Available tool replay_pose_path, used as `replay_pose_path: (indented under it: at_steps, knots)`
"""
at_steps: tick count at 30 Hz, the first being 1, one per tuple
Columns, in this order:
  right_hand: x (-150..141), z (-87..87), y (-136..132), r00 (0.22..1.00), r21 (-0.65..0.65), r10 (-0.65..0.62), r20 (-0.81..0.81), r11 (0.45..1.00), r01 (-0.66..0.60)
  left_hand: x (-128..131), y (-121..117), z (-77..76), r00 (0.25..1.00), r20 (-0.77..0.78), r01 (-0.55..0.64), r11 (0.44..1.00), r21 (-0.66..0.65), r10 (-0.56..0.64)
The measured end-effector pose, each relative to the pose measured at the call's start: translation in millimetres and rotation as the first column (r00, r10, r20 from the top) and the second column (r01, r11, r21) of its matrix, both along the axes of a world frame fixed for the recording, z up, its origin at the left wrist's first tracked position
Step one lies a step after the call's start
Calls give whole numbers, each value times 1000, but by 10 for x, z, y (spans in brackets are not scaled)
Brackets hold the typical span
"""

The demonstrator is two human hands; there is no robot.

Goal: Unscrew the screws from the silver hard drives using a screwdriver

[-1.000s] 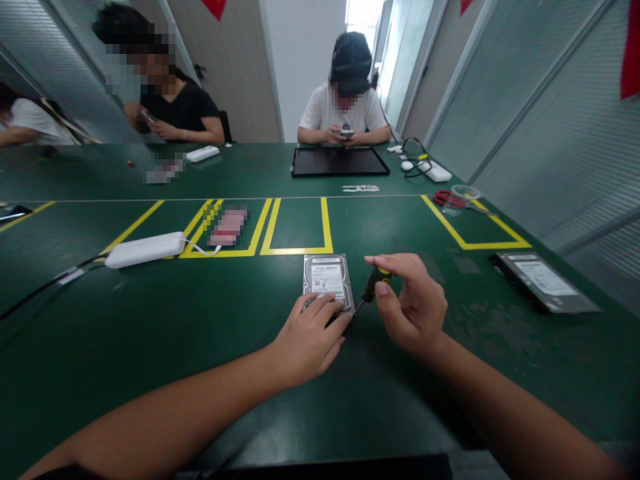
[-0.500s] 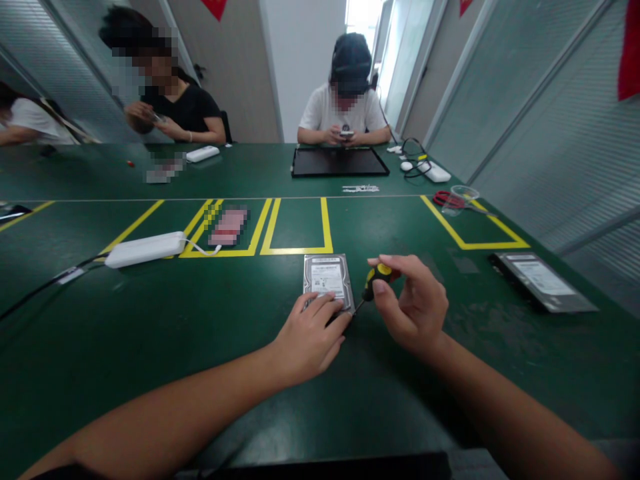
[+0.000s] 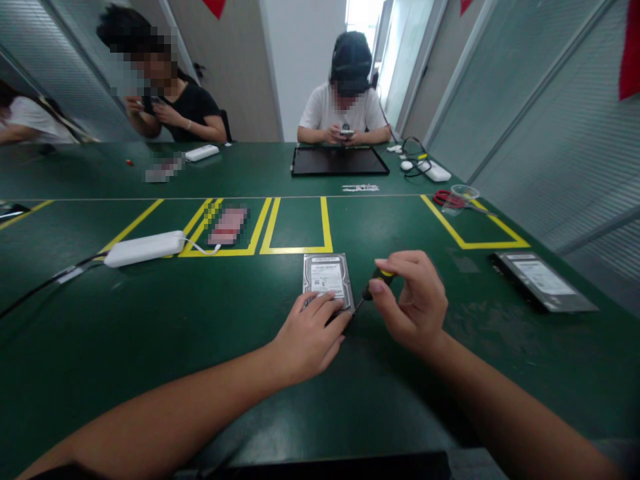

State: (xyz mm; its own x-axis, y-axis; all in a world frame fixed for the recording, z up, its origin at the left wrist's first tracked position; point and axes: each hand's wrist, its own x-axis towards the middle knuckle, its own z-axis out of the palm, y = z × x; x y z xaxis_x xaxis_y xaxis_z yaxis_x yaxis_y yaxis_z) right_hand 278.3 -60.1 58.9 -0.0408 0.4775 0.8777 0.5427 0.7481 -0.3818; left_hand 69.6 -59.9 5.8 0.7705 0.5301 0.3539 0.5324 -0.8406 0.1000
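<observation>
A silver hard drive (image 3: pixel 327 277) with a white label lies flat on the green table (image 3: pixel 200 320) in front of me. My left hand (image 3: pixel 307 337) rests on its near edge, fingers laid flat and pressing it down. My right hand (image 3: pixel 413 303) is closed in a pinch round a small screwdriver (image 3: pixel 375 283) with a black and yellow handle. The screwdriver leans down and left, its tip at the drive's near right corner beside my left fingertips.
A second hard drive (image 3: pixel 543 280) lies at the right. A white power strip (image 3: pixel 145 249) with a cable sits at the left. Yellow tape outlines (image 3: pixel 325 227) mark the table. A black tray (image 3: pixel 340 161), red-handled tool (image 3: pixel 450 199) and people holding phones are at the far side.
My right fingers have shifted round the screwdriver handle, covering more of its yellow end. The left hand and the drive have stayed put.
</observation>
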Motion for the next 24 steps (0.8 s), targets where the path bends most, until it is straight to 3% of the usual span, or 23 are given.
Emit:
replay_pose_path:
  at_steps: [5,16,24]
  knots:
    - [6,0,-4,999,-14,31,15,999,-31,-2,-3,9,1000,-3,2,1000,-5,-2]
    - [-10,-26,8,999,-2,-45,-10,999,45,-10,8,1,1000,-5,3,1000,-1,-3]
    - [-5,-43,9,998,-2,36,-56,999,-36,-3,6,-16,1000,15,4,1000,1,-4]
